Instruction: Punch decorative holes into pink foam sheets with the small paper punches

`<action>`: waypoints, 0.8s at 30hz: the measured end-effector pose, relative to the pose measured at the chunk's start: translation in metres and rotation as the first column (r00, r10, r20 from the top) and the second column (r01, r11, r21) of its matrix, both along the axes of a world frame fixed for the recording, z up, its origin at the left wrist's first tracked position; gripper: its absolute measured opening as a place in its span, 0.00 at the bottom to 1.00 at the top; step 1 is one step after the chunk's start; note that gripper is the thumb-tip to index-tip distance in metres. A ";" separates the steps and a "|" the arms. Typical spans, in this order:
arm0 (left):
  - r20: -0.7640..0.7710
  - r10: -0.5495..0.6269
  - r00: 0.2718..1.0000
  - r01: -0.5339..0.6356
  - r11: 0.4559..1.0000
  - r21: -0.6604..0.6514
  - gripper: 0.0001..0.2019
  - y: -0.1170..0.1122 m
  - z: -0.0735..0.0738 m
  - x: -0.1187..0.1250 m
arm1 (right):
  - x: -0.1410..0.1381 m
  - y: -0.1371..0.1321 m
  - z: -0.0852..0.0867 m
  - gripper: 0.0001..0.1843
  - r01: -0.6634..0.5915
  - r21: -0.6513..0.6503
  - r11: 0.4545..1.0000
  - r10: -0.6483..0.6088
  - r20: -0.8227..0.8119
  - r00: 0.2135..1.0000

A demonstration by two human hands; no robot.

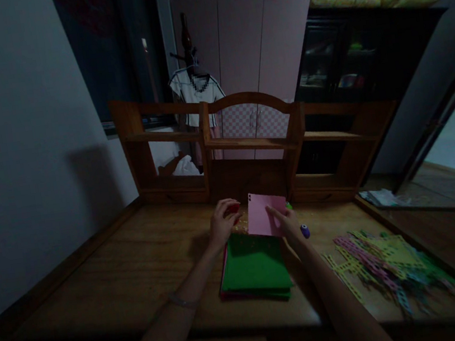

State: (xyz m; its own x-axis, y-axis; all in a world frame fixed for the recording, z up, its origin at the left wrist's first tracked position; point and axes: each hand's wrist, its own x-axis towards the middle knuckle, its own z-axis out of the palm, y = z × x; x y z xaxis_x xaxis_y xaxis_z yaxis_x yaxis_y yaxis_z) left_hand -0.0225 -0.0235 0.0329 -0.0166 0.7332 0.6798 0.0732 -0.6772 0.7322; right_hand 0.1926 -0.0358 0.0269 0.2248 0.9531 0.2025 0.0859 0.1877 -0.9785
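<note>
My left hand (221, 223) is closed around a small red craft punch (233, 208), partly hidden by the fingers. A sheet of pink paper (260, 215) is pinched in my right hand (287, 223), with the thumb on its face and the other fingers behind it. Small dark holes show at the sheet's upper left corner. The punch is just left of the sheet and apart from it. Below both hands lies a stack of coloured sheets, with green paper (255, 265) on top and pink edges under it. Small paper bits (241, 226) lie scattered between the hands.
A purple punch-like item (305, 231) and a green one (289, 205) sit by my right hand. Punched paper strips and scraps (386, 261) are heaped at the right of the wooden desk (139, 262). A wooden shelf (249, 143) rises along the back edge.
</note>
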 end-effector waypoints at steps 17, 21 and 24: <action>0.559 -0.258 0.788 0.546 0.710 -0.444 0.21 0.009 -0.011 0.000 | -0.003 -0.001 0.000 0.26 0.006 0.070 0.998 -0.011 0.078 0.997; 0.534 -0.311 0.786 0.579 0.672 -0.462 0.21 0.006 -0.010 0.001 | -0.004 0.002 -0.003 0.24 -0.029 0.095 0.995 0.016 0.135 0.991; 0.536 -0.302 0.788 0.576 0.669 -0.470 0.20 0.007 -0.011 0.001 | -0.005 0.005 -0.007 0.22 -0.007 0.124 0.992 -0.016 0.178 0.984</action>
State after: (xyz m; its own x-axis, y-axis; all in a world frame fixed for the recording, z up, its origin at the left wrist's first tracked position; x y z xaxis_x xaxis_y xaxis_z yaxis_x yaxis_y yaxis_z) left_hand -0.0216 -0.0169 0.0214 0.2617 0.9573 0.1227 -0.4909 0.0226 0.8709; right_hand 0.1878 -0.0306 0.0203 0.1788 0.9174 0.3557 0.2575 0.3052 -0.9168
